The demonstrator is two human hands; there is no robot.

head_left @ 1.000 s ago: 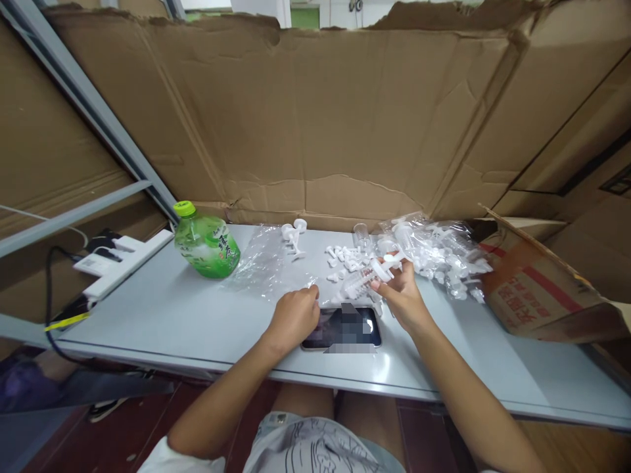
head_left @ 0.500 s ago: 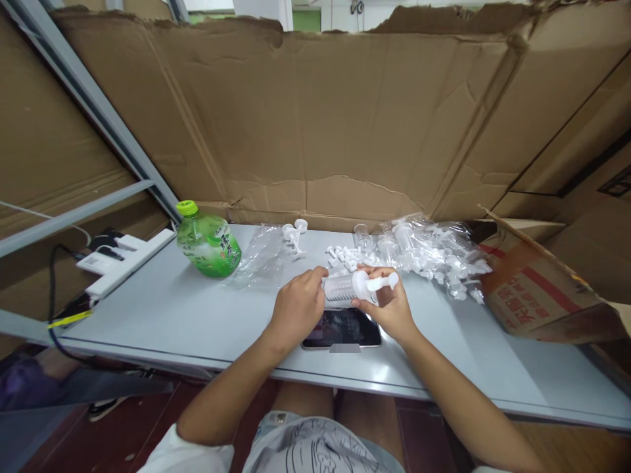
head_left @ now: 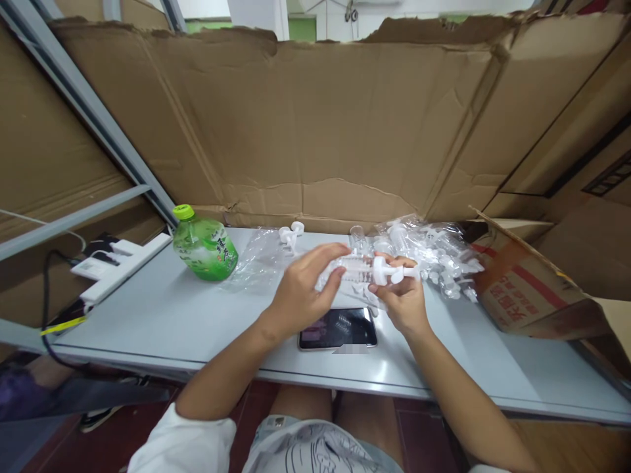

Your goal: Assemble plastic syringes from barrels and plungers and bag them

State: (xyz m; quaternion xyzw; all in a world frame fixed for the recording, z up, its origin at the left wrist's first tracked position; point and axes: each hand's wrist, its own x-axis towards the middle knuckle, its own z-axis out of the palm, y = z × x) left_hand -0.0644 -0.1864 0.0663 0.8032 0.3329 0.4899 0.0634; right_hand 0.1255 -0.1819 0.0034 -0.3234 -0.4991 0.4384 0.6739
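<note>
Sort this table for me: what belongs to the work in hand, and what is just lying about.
In the work: clear syringe-like piece between left hand and right hand; bag of like parts; loose white parts.
Lying about: green bottle; phone; power strip; cardboard box.

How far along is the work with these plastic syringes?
No finished pile is visible. In hand: one syringe, the right hand gripping its white plunger end, the left hand around the clear barrel. Remaining: a clear bag full of similar parts at the right, plus two white pieces on the table.
</note>
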